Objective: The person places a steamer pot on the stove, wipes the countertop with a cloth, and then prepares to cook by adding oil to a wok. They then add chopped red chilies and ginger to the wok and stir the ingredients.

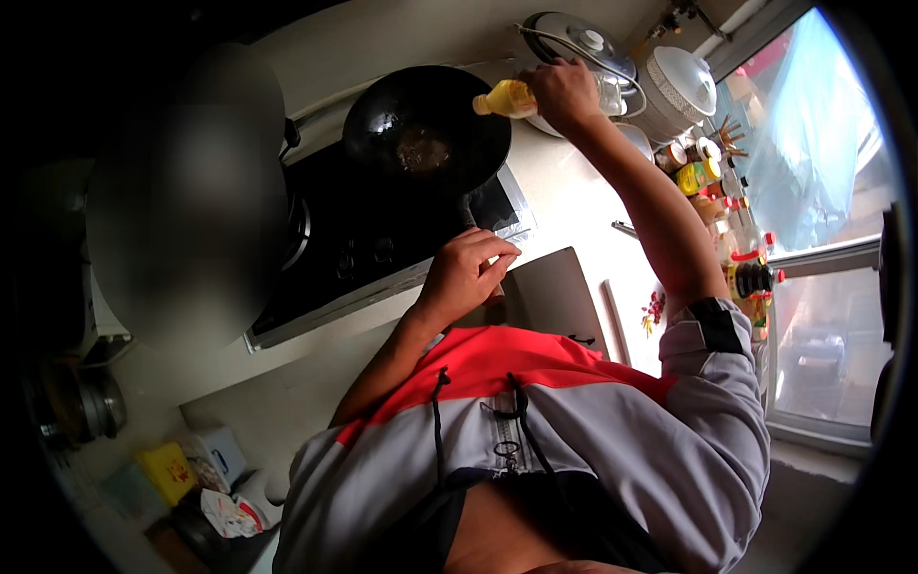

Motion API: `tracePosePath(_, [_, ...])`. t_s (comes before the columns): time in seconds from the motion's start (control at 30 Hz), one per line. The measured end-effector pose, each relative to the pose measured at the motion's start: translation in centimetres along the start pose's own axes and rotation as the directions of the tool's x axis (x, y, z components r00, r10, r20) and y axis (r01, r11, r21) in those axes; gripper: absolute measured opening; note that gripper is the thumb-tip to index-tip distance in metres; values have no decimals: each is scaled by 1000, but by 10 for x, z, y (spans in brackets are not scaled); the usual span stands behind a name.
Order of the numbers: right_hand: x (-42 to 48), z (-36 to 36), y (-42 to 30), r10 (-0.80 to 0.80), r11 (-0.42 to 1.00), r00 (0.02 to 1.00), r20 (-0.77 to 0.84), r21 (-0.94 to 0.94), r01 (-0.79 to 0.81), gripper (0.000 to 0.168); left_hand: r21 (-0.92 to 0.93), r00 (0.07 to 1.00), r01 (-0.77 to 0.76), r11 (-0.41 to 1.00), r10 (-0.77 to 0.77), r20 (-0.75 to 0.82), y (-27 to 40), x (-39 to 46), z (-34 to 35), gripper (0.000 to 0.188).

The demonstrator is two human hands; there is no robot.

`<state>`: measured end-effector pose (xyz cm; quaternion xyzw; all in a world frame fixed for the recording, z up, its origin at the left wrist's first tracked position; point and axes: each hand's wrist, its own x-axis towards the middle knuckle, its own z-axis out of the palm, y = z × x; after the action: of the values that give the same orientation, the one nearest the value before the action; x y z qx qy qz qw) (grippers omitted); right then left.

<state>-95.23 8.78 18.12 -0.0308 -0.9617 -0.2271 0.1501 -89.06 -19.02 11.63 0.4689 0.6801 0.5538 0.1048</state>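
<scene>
A black wok (430, 107) sits on the black cooktop (337, 244), with a small pool of liquid at its bottom. My right hand (566, 93) grips a clear bottle of yellow liquid (509, 99), tilted sideways with its neck towards the wok's right rim. Whether anything runs from the bottle cannot be made out. Below the wok, my left hand (466, 269) is at the wok's handle (495, 294); its fingers are curled over it, and their grip is partly hidden.
A glass lid (574, 36) and a white lidded pot (674, 93) stand at the back right. Several seasoning bottles and jars (699, 176) line the window side. A dark board (559, 287) lies near my body. Chili peppers (653, 308) lie on the right counter.
</scene>
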Motion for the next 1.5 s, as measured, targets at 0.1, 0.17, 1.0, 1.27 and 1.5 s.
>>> tracePosePath(0.1, [-11,-1,0,65,996,984,167,-78,-53,11,-5,999,-24,1000,24,22,-1,2,-4,8])
tracePosePath(0.17, [-26,6,-11,-24,996,988,151,-81,37,12,-17,999,-32,999,33,35,-5,3,-6,10])
tracePosePath(1.0, [-111,19,-13,662,-182,722,202,978,-106,73,88,991,-67,994,76,-108,51,91,18,29])
tracePosePath(1.27, [-204,-21,47,774,53,627,90,977,-205,63,-35,998,20,999,-22,-57,80,153,130,65])
tracePosePath(1.5, [-275,5,90,877,124,481,-26,977,-173,56,-47,995,-80,996,82,49,89,189,230,64])
